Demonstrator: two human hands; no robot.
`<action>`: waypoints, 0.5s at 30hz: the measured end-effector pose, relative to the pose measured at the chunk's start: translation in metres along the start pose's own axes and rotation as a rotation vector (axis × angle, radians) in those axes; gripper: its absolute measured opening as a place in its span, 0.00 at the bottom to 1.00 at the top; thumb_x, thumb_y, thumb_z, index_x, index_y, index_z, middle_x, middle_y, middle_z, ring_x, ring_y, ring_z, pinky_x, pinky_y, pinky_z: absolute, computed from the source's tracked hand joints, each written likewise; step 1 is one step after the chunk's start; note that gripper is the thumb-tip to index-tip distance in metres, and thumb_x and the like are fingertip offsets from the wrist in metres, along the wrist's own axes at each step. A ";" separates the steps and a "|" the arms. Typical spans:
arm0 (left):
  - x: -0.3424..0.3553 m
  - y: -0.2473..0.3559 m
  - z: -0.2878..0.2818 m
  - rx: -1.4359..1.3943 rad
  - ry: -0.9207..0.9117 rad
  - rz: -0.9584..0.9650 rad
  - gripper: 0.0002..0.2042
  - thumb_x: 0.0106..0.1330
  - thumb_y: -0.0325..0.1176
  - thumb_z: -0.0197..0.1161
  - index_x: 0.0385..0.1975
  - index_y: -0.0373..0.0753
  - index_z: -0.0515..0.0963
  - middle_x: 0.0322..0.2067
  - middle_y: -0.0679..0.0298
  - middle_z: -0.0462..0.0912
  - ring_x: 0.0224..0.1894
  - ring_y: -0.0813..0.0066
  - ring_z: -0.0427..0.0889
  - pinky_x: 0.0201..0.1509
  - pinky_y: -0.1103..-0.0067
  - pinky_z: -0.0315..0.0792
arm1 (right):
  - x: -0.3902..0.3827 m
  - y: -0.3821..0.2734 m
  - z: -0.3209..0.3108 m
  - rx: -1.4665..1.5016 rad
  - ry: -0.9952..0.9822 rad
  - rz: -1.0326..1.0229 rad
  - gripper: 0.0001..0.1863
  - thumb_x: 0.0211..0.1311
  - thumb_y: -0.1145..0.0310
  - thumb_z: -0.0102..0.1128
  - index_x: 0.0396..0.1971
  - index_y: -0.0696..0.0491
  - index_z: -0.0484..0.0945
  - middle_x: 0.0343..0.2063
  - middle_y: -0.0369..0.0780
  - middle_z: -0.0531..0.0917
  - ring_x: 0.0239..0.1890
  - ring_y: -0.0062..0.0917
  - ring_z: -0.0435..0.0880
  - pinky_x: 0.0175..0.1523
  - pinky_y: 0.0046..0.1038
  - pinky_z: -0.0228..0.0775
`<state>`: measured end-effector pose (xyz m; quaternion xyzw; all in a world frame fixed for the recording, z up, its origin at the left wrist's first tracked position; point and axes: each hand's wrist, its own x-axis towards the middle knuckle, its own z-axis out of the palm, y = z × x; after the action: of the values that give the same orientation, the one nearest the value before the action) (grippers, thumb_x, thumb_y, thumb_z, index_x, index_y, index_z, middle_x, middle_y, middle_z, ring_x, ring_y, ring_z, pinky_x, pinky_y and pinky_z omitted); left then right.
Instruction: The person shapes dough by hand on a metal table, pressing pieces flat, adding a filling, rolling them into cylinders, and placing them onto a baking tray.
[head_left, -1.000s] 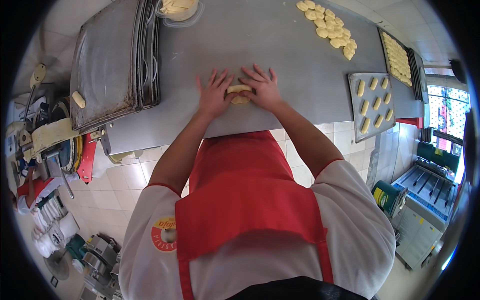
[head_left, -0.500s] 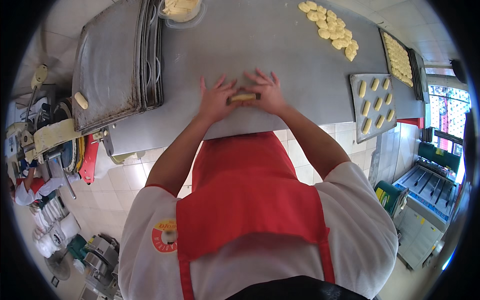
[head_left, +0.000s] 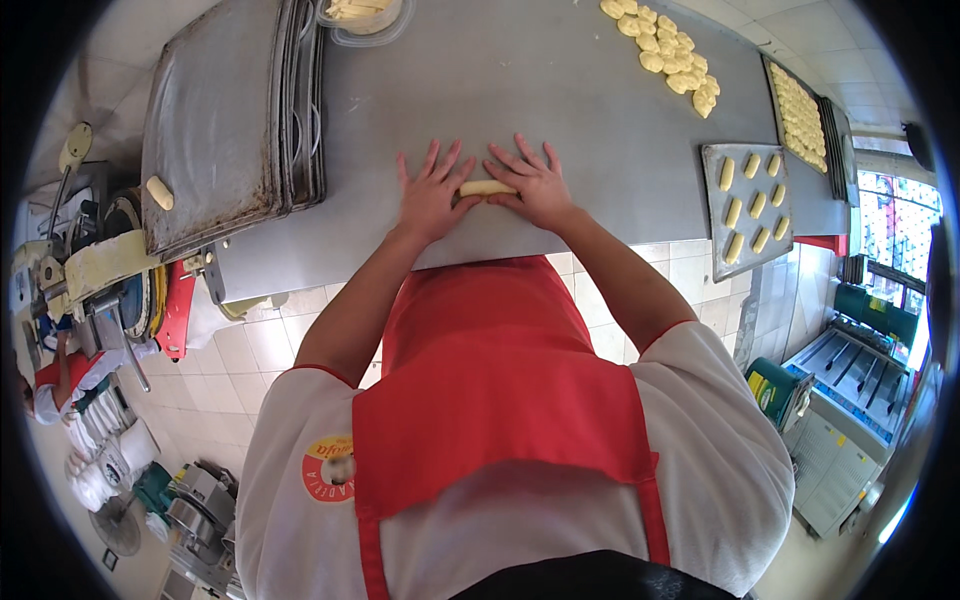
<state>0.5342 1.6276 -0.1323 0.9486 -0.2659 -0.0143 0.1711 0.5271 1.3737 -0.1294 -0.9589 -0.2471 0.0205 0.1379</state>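
A short pale roll of dough (head_left: pixel 487 187) lies on the grey steel table (head_left: pixel 560 90) near its front edge. My left hand (head_left: pixel 430 193) lies flat with fingers spread, its thumb side touching the roll's left end. My right hand (head_left: pixel 535 180) is pressed flat over the roll's right end, fingers spread too. Both forearms reach in from below over a red apron.
A stack of dark baking trays (head_left: pixel 232 110) with one dough piece (head_left: pixel 159 192) sits at left. Several dough lumps (head_left: pixel 670 55) lie at the far right; a tray of shaped rolls (head_left: pixel 750 205) is at right. A clear tub (head_left: pixel 362 14) stands at the back.
The dough between my hands has gone from a rounder lump to a longer, thinner roll, and my hands have shifted slightly apart.
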 end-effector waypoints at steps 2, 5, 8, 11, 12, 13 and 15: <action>0.007 0.000 -0.018 0.031 -0.118 0.022 0.32 0.70 0.59 0.65 0.73 0.60 0.74 0.81 0.71 0.62 0.84 0.61 0.55 0.79 0.32 0.27 | -0.005 -0.006 -0.020 0.077 -0.202 0.018 0.38 0.61 0.31 0.67 0.68 0.34 0.80 0.80 0.28 0.64 0.84 0.39 0.53 0.81 0.65 0.39; 0.010 0.003 -0.021 -0.003 -0.211 0.030 0.31 0.71 0.60 0.64 0.73 0.61 0.74 0.80 0.72 0.62 0.84 0.61 0.54 0.78 0.31 0.28 | 0.006 -0.001 -0.013 0.075 0.030 0.030 0.38 0.62 0.32 0.66 0.68 0.34 0.80 0.80 0.28 0.64 0.84 0.39 0.52 0.81 0.65 0.39; 0.007 0.001 0.001 0.005 0.010 -0.006 0.30 0.71 0.60 0.63 0.72 0.63 0.75 0.80 0.73 0.64 0.84 0.63 0.54 0.78 0.31 0.28 | 0.003 -0.010 -0.002 -0.005 0.093 0.016 0.36 0.63 0.32 0.66 0.67 0.34 0.81 0.80 0.28 0.64 0.84 0.39 0.53 0.81 0.65 0.39; 0.002 0.003 -0.010 0.030 -0.115 -0.008 0.29 0.72 0.61 0.62 0.72 0.63 0.75 0.79 0.74 0.64 0.84 0.64 0.54 0.79 0.32 0.28 | -0.009 -0.007 -0.009 0.033 -0.079 -0.006 0.36 0.64 0.33 0.65 0.68 0.34 0.80 0.80 0.28 0.64 0.84 0.39 0.54 0.80 0.65 0.39; 0.007 0.006 -0.021 0.005 -0.194 0.011 0.29 0.72 0.60 0.63 0.72 0.62 0.76 0.79 0.72 0.66 0.83 0.63 0.55 0.79 0.33 0.27 | -0.003 0.001 -0.013 0.024 -0.048 -0.004 0.36 0.65 0.33 0.64 0.68 0.34 0.80 0.80 0.28 0.64 0.84 0.39 0.54 0.80 0.65 0.39; -0.001 0.010 -0.027 -0.027 -0.290 0.014 0.29 0.72 0.60 0.63 0.72 0.62 0.76 0.78 0.71 0.67 0.83 0.61 0.56 0.79 0.33 0.26 | -0.005 0.000 -0.011 0.030 -0.034 -0.007 0.35 0.66 0.33 0.63 0.69 0.34 0.79 0.80 0.28 0.64 0.84 0.38 0.55 0.80 0.65 0.39; -0.003 0.014 -0.013 -0.047 -0.108 -0.010 0.28 0.71 0.60 0.64 0.70 0.61 0.78 0.78 0.71 0.67 0.83 0.62 0.57 0.80 0.34 0.25 | -0.014 -0.005 -0.004 0.028 0.002 -0.004 0.35 0.67 0.35 0.62 0.69 0.35 0.79 0.80 0.28 0.64 0.83 0.37 0.55 0.81 0.65 0.39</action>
<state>0.5261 1.6215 -0.1158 0.9435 -0.2697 -0.0726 0.1784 0.5128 1.3706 -0.1242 -0.9564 -0.2486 0.0226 0.1515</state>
